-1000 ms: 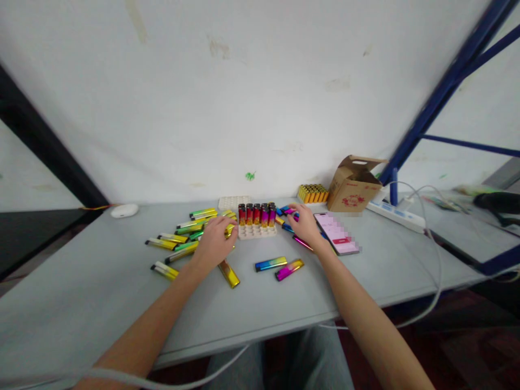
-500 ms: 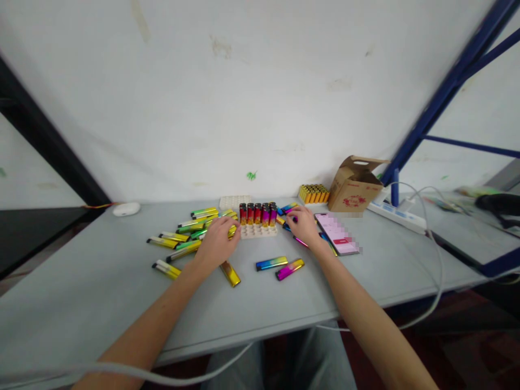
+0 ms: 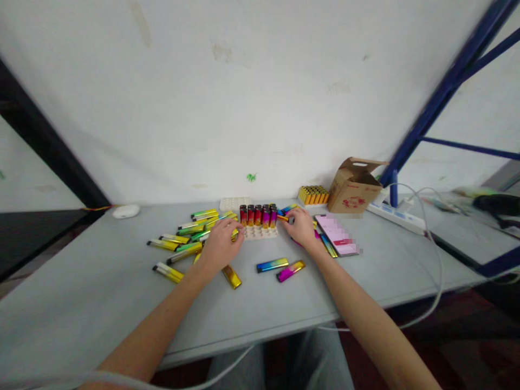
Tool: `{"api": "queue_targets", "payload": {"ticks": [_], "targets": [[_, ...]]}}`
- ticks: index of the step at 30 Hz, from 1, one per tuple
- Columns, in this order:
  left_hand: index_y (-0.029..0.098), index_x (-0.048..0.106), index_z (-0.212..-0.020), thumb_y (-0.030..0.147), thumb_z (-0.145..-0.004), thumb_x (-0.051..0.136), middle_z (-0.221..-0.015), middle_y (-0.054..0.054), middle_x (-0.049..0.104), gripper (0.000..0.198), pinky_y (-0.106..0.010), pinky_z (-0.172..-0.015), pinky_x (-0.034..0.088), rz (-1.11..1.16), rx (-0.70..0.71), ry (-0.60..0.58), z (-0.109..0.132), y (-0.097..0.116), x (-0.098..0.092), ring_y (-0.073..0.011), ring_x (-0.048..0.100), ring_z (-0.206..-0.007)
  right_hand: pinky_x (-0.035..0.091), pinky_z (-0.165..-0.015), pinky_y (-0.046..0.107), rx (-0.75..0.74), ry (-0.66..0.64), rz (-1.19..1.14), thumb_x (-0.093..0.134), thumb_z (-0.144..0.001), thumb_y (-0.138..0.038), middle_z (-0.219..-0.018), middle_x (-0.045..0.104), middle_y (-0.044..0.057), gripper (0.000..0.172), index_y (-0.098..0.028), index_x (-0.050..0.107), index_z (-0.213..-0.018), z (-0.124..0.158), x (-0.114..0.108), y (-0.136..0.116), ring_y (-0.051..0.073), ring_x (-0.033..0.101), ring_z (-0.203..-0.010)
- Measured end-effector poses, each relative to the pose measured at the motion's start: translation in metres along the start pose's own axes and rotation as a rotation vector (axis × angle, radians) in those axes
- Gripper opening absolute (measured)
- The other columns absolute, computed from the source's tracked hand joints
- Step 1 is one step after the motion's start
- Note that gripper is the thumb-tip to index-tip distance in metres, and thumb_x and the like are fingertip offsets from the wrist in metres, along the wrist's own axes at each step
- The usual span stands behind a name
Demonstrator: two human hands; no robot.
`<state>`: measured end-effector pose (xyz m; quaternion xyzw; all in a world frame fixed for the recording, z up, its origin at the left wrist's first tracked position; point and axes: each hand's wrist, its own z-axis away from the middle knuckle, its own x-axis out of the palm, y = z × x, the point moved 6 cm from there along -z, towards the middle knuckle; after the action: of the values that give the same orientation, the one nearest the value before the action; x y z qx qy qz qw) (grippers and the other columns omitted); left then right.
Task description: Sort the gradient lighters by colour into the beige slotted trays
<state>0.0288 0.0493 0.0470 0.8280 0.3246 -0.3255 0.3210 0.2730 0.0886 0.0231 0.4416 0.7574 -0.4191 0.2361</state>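
My left hand is closed around a yellow lighter, mostly hidden by the fingers, at the left end of a white holed tray. Red and purple lighters stand upright in the tray's back rows; its front holes show bare. Just right of the tray, my right hand pinches an orange lighter. Several colourful lighters lie under and beside that hand. A blue lighter and a purple-gold lighter lie in front of the tray, and a gold lighter lies below my left hand.
Yellow and green lighters are scattered at left. Behind stand another white tray, a block of yellow lighters and an open cardboard box. A phone, power strip and white cable are at right.
My right hand has shifted slightly left towards the tray, and an orange lighter now shows at its fingertips. My left hand has moved slightly right.
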Motion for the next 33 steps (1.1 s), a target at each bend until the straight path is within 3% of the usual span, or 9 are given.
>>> {"api": "queue_targets", "payload": {"ticks": [4, 8, 13, 17, 21, 26, 33], "targets": [[0.016, 0.066, -0.088, 0.023, -0.087, 0.047, -0.095, -0.011, 0.066, 0.020, -0.047, -0.092, 0.045, 0.006, 0.010, 0.007, 0.001, -0.002, 0.002, -0.0282, 0.058, -0.097, 0.045, -0.081, 0.036, 0.200, 0.113, -0.207, 0.066, -0.076, -0.030, -0.085, 0.072, 0.010, 0.014, -0.017, 0.071, -0.080, -0.002, -0.011, 0.014, 0.024, 0.064, -0.083], [0.016, 0.066, -0.088, 0.024, -0.087, 0.048, -0.095, -0.011, 0.066, 0.019, -0.046, -0.091, 0.046, 0.006, 0.020, 0.018, 0.001, -0.002, 0.001, -0.0283, 0.058, -0.096, 0.046, -0.071, 0.031, 0.401, 0.168, -0.648, 0.070, -0.072, -0.036, -0.081, 0.072, 0.007, 0.021, -0.016, 0.070, -0.079, -0.002, -0.016, 0.022, 0.022, 0.064, -0.078], [0.016, 0.065, -0.087, 0.023, -0.087, 0.048, -0.095, -0.011, 0.066, 0.018, -0.045, -0.092, 0.045, 0.018, 0.023, 0.012, 0.001, -0.001, 0.000, -0.0275, 0.058, -0.096, 0.044, -0.056, 0.020, 0.736, 0.081, -1.353, 0.065, -0.077, -0.028, -0.080, 0.071, 0.000, 0.010, -0.021, 0.067, -0.083, 0.001, -0.006, 0.023, 0.011, 0.063, -0.069], [0.016, 0.065, -0.087, 0.025, -0.087, 0.048, -0.095, -0.011, 0.066, 0.020, -0.046, -0.091, 0.045, 0.018, 0.024, 0.012, 0.001, -0.001, -0.001, -0.0278, 0.058, -0.096, 0.047, -0.053, 0.019, 0.874, -0.003, -1.661, 0.058, -0.081, -0.018, -0.068, 0.067, -0.002, 0.006, -0.021, 0.063, -0.080, 0.004, -0.001, 0.012, 0.008, 0.059, -0.055], [0.016, 0.066, -0.086, 0.024, -0.086, 0.048, -0.094, -0.011, 0.066, 0.019, -0.047, -0.091, 0.045, 0.031, 0.030, 0.014, 0.001, 0.001, -0.002, -0.0286, 0.057, -0.096, 0.049, -0.053, 0.018, 0.885, -0.048, -1.772, 0.058, -0.080, -0.014, -0.069, 0.068, -0.002, 0.008, -0.020, 0.062, -0.081, 0.006, 0.000, 0.001, 0.008, 0.059, -0.055], [0.017, 0.066, -0.085, 0.026, -0.087, 0.048, -0.093, -0.010, 0.066, 0.020, -0.045, -0.090, 0.046, 0.061, 0.052, 0.004, 0.001, 0.005, -0.003, -0.0271, 0.058, -0.094, 0.047, -0.053, 0.018, 0.794, -0.138, -1.751, 0.061, -0.077, -0.015, -0.072, 0.068, -0.004, 0.013, -0.021, 0.063, -0.088, 0.005, -0.002, -0.009, 0.007, 0.059, -0.055], [0.017, 0.065, -0.088, 0.029, -0.090, 0.047, -0.094, -0.010, 0.067, 0.022, -0.042, -0.089, 0.047, 0.150, 0.064, -0.034, 0.001, 0.012, -0.005, -0.0250, 0.060, -0.094, 0.046, -0.055, 0.020, 0.567, -0.343, -1.653, 0.071, -0.076, -0.032, -0.068, 0.063, -0.005, 0.020, -0.022, 0.063, -0.091, 0.008, -0.005, -0.034, 0.009, 0.060, -0.059]]}}
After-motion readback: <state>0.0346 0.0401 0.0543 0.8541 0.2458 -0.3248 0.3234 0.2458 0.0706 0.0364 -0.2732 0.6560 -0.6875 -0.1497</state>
